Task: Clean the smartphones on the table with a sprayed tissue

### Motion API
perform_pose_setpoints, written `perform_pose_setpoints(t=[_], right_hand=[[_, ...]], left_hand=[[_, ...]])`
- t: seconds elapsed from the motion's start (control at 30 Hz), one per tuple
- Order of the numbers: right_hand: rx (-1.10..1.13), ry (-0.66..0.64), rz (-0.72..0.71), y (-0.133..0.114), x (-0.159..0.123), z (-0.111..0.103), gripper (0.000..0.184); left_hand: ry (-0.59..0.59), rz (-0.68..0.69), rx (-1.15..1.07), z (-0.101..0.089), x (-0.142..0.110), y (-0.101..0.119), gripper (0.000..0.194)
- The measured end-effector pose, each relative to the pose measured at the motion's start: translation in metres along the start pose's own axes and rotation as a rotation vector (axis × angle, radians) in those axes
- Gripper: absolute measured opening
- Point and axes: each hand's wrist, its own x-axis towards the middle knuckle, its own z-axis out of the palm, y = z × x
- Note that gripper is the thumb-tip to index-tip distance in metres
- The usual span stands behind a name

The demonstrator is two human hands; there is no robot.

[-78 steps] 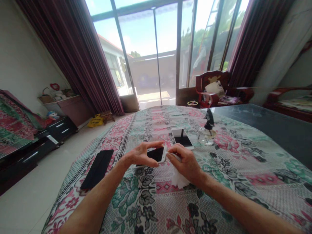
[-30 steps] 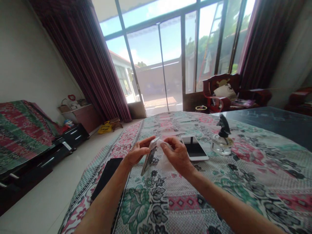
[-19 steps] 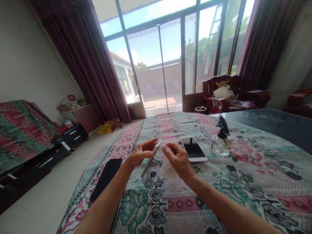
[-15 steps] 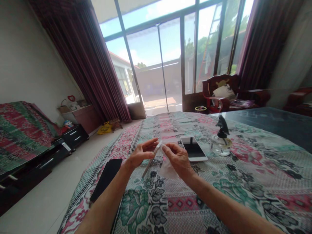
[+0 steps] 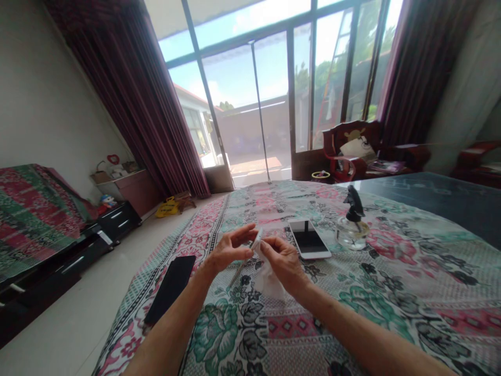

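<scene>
My left hand [image 5: 227,249] holds a thin, white-edged phone [image 5: 257,238], turned nearly edge-on to me, between thumb and fingers. A crumpled white tissue [image 5: 270,283] hangs from my right hand [image 5: 285,262], whose pinched fingertips press it against the phone's upper edge. Just right of that hand, a white phone [image 5: 310,241] with a dark screen lies flat on the tablecloth. A black phone [image 5: 171,288] lies left of my left forearm. Farther right, a clear spray bottle [image 5: 352,232] with a black trigger head stands upright.
A flowered cloth [image 5: 219,334] covers the round table. Beyond its right side is a dark glossy tabletop [image 5: 415,201]. A wooden armchair [image 5: 340,156] with a bag on it stands by the glass doors. A low black cabinet [image 5: 121,219] is at the left.
The held phone has tilted a little, showing less of its face. My right fingertips have shifted slightly lower along its edge, with the tissue hanging lower.
</scene>
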Motion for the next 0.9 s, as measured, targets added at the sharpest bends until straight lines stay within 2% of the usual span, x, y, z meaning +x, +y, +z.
perform_pose_setpoints(t=[0.3,0.43,0.6,0.8,0.9], right_hand=[[0.183,0.058,0.155,-0.002,0.005,0.000,0.038],[0.141,0.039,0.113,-0.009,0.000,0.001,0.037],[0.017,0.013,0.038,-0.015,-0.008,0.005,0.032],[0.080,0.084,0.084,-0.003,0.001,-0.001,0.035],[0.031,0.084,0.061,-0.001,0.002,-0.003,0.034]], left_hand=[[-0.015,0.027,0.042,0.003,-0.001,0.002,0.076],[-0.012,0.065,0.092,0.003,-0.002,0.003,0.078],[0.070,0.075,0.144,0.002,-0.002,0.003,0.076],[0.033,0.122,0.242,0.005,-0.001,-0.007,0.081],[0.035,0.120,0.277,0.004,-0.001,-0.009,0.083]])
